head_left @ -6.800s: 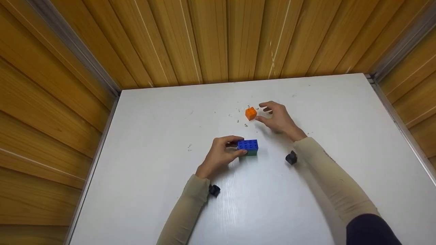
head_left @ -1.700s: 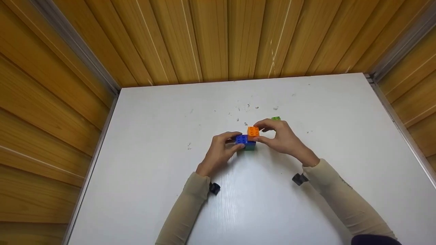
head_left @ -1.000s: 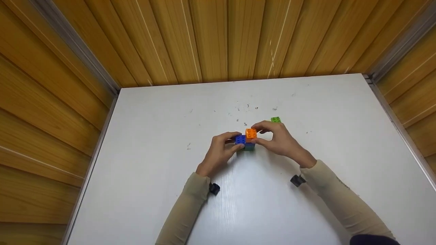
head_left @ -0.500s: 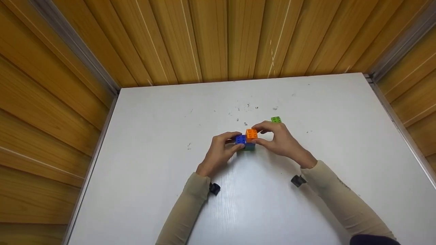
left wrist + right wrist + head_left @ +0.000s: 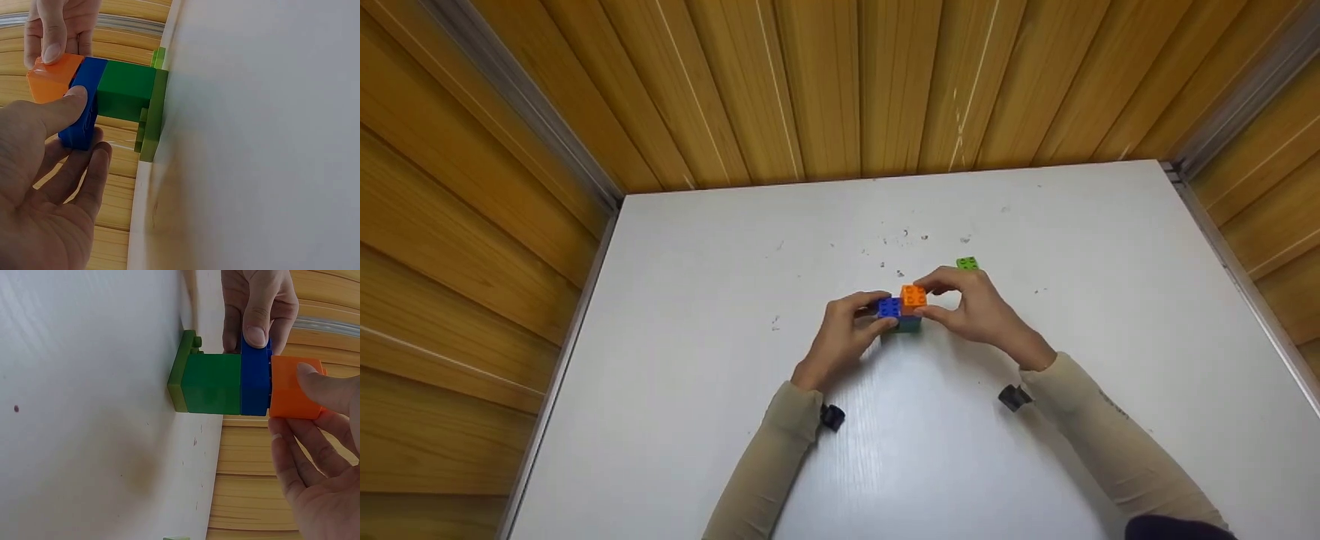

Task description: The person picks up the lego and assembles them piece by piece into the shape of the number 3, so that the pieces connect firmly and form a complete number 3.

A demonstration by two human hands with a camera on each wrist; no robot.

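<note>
A small stack stands on the white table: a flat olive-green brick (image 5: 180, 377) at the bottom, a green brick (image 5: 214, 382) on it, and a long blue brick (image 5: 255, 385) above. My left hand (image 5: 846, 336) pinches the blue brick between thumb and fingers. On the right half of the blue brick sits an orange brick (image 5: 913, 298), pinched by my right hand (image 5: 979, 309). A thin dark line shows between orange and blue in the right wrist view, so I cannot tell whether they are pressed fully together. My left fingertips partly cover the blue brick.
A lime-green brick (image 5: 967, 263) lies on the table (image 5: 720, 262) just behind my right hand. Wood-look panels (image 5: 825, 90) rise at the back and both sides. Small dark marks dot the tabletop. A black wrist camera (image 5: 832, 417) hangs at my left cuff.
The orange brick lay on the table 6.8 seconds ago beside my right hand; now that hand holds it on the blue brick. Over the last second, hardly anything has moved.
</note>
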